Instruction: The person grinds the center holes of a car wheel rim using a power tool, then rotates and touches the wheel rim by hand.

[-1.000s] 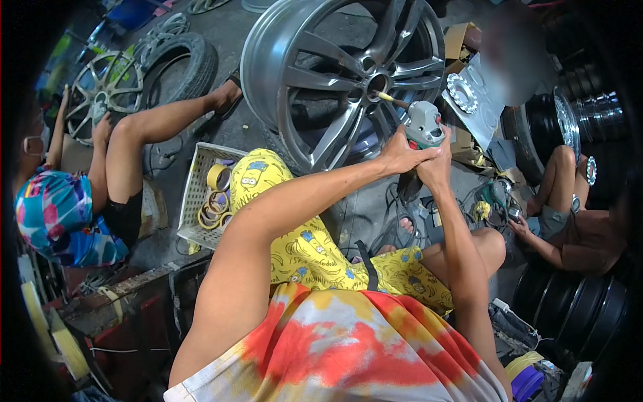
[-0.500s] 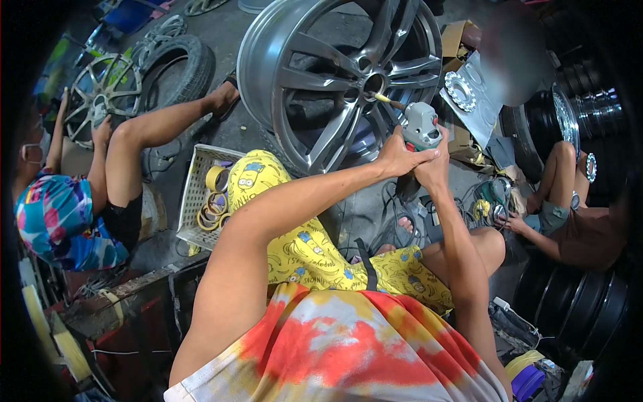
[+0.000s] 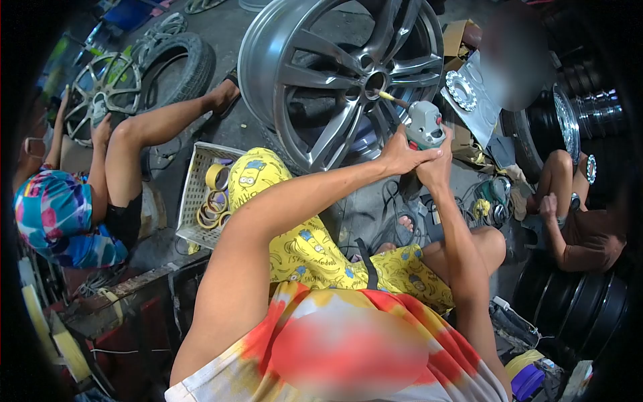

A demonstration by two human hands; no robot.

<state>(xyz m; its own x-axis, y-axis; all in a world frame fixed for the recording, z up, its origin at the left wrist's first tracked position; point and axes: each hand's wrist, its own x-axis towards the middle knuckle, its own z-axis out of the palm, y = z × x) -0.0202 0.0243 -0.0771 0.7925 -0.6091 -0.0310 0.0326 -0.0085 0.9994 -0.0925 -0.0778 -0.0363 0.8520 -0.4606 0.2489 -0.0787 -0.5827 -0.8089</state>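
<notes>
Grey-cased, with a red button and a dark lower end, one handheld power tool (image 3: 424, 122) sits just right of centre in the upper half of the frame, between two bare hands. The left hand (image 3: 406, 155) curls closely around its body, thumb raised along the casing; the right hand (image 3: 435, 167) is closed on it too, though most of its fingers are hidden.

The tool looks fairly heavy for its size, stiff and likely to shake when running — its body seems the sound place for both palms, well behind the thin shaft. One pale yellow, narrow tip (image 3: 385, 96) points at the hub of one large, grey metal, multi-spoke wheel (image 3: 321, 79) at top centre; whether they touch, I cannot tell. The wheel looks rigid, heavy and smooth enough to slip.

Left of centre, one white, perforated plastic crate (image 3: 193, 179) holds at least four tan tape rolls (image 3: 209, 175), overlapping. Farther out are one pale spoked wheel (image 3: 100, 84) and one black rubber tyre (image 3: 201, 63) at upper left, one silver toothed ring (image 3: 452, 83) at upper right, and two co-workers — one at each side.
</notes>
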